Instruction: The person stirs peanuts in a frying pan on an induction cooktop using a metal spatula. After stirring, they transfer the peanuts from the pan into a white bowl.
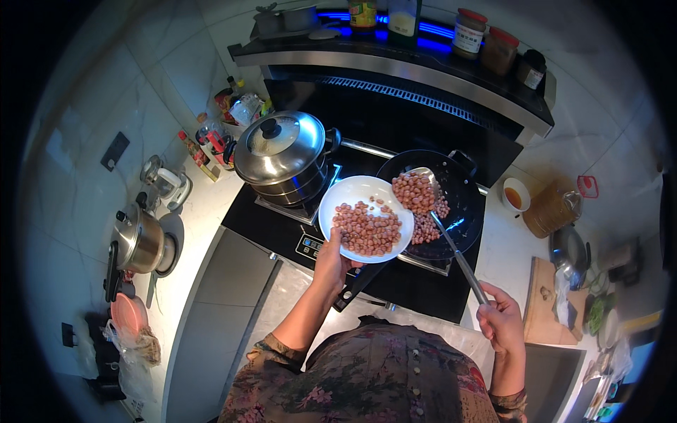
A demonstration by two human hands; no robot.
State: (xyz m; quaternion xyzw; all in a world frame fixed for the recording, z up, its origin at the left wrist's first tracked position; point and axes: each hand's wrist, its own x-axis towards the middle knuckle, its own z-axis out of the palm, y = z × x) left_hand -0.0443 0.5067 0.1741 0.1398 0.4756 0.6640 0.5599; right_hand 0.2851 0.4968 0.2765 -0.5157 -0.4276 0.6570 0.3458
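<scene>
My left hand (334, 267) grips the near rim of a white plate (359, 187), which is tilted over the front of the hob. Reddish-skinned peanuts (367, 228) cover much of the plate. My right hand (500, 316) holds the long handle of a metal cooking spoon (463, 261). Its bowl, heaped with more peanuts (414, 192), is above a black wok (460, 195), just beside the plate's right rim. More peanuts (424, 230) lie in the wok, partly hidden by the spoon and plate. The wok's black handle (349, 296) reaches out beneath the plate.
A lidded steel steamer pot (283, 153) occupies the left burner. Right of the hob are a small bowl of amber liquid (514, 195), a large plastic oil jug (550, 214) and a wooden cutting board (542, 312). A range hood (391, 63) with jars on top overhangs the back.
</scene>
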